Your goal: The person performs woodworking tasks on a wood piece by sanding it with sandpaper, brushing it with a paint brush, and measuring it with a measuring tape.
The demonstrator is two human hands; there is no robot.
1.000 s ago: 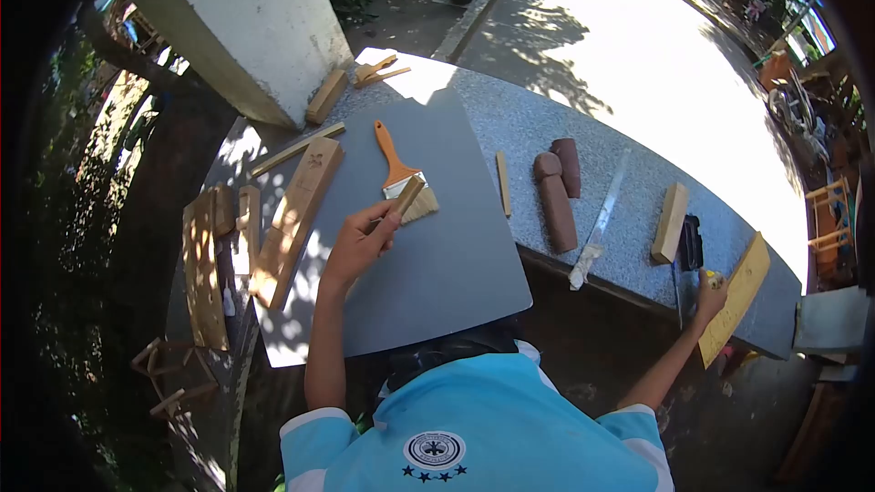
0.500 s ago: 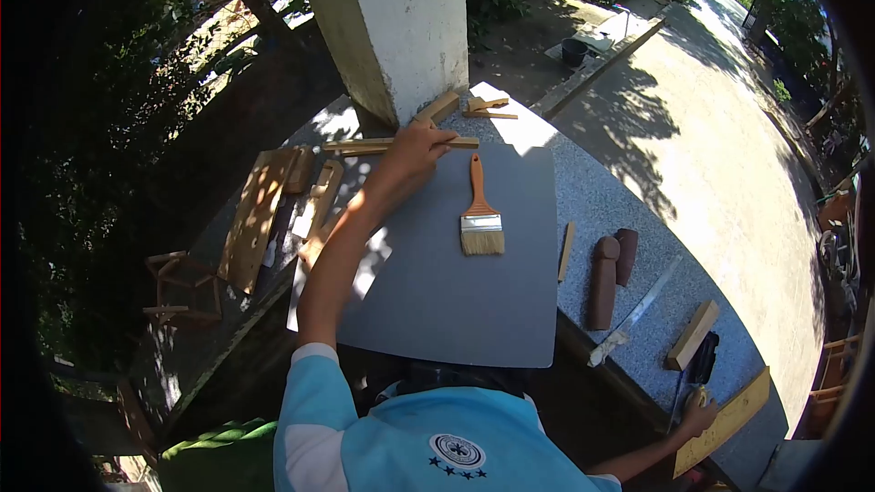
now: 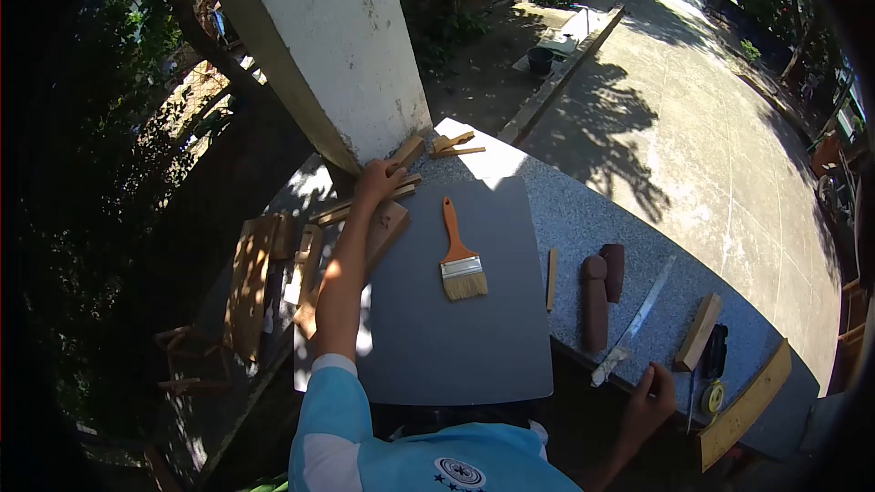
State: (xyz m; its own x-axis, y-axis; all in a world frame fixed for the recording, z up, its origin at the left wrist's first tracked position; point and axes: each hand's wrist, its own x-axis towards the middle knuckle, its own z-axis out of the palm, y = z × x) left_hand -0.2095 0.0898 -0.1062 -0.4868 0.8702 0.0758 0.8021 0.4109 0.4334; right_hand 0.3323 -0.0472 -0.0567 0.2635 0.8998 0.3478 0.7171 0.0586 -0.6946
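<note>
My left hand (image 3: 376, 184) reaches forward beside the base of the pillar, its fingers closed on a narrow wooden strip (image 3: 408, 181). A wooden block (image 3: 407, 152) leans near those fingers. Below the hand, a thick wooden piece (image 3: 390, 226) lies on the grey board (image 3: 447, 355), partly hidden by my forearm. An orange-handled paintbrush (image 3: 462, 264) rests on the board. My right hand (image 3: 650, 399) hovers off the front edge, holding nothing, thumb and forefinger slightly apart. Nearest to it are a yellow tape measure (image 3: 714, 396) and a saw-like blade (image 3: 643, 314).
On the right lie brown rounded pieces (image 3: 595, 305), a wooden block (image 3: 699, 333), a black tool (image 3: 716, 353) and a yellowish plank (image 3: 747, 405). At left are a wooden board (image 3: 248, 287) and a small wooden frame (image 3: 196, 364). A concrete pillar (image 3: 333, 46) rises behind.
My right hand has left the tape measure and moved left. My left hand has drawn back leftward with the strip. The thick wooden piece now shows beside my forearm. The view has shifted.
</note>
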